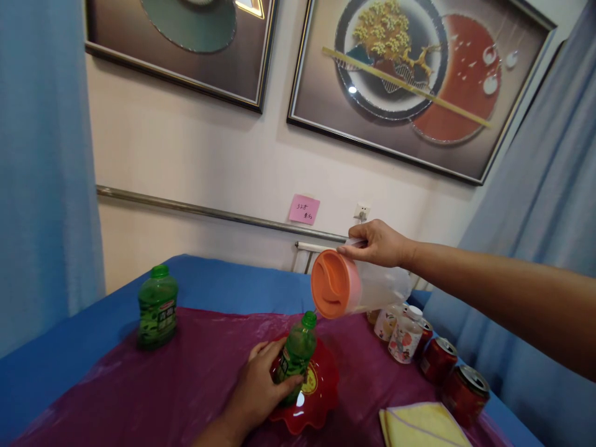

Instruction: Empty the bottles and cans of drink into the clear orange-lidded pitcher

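Observation:
My left hand (261, 380) is wrapped round a green plastic bottle (298, 347), which stands upright, or nearly so, over a red scalloped plate (326, 397). My right hand (379, 243) grips the handle of a clear pitcher (379, 288) with an orange lid (331, 284). The pitcher is tipped onto its side, its lid end toward the bottle's neck. A thin stream seems to run from the lid's edge into the bottle mouth. Another green bottle (158, 310) stands apart at the left.
Several red cans (465, 394) and small bottles with patterned labels (405, 338) stand at the right. A folded yellow cloth (426, 425) lies in front of them. Purple plastic sheeting (200, 347) covers part of the blue table (218, 279). Blue curtains (44, 174) hang at both sides.

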A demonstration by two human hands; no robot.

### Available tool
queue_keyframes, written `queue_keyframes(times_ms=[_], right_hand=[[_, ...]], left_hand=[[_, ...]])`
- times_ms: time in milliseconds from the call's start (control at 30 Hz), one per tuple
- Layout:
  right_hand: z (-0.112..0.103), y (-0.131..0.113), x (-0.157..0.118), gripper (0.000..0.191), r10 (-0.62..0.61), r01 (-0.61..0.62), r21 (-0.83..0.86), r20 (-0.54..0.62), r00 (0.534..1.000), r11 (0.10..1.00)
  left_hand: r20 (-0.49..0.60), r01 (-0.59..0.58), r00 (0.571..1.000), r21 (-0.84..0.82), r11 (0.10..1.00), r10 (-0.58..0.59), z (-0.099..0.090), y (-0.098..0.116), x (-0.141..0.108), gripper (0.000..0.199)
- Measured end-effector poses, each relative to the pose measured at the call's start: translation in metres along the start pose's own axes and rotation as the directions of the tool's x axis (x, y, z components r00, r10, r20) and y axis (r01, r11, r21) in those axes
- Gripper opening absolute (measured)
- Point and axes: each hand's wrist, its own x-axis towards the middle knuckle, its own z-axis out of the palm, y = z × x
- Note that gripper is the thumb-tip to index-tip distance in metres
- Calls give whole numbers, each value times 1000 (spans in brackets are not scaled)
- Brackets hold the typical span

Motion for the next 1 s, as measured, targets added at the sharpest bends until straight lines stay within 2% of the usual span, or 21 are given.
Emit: queue_keyframes(times_ms=[367, 1000], right_hand=[[-2, 0, 0, 51, -17, 17, -26, -11, 1000, 1000], [-2, -2, 1, 52, -7, 7, -16, 2, 1000, 1000]], left_hand=[[-20, -17, 1000, 23, 1000, 17, 3, -6, 0, 70], [7, 9, 1000, 6, 1000, -9, -1, 2, 1, 68]])
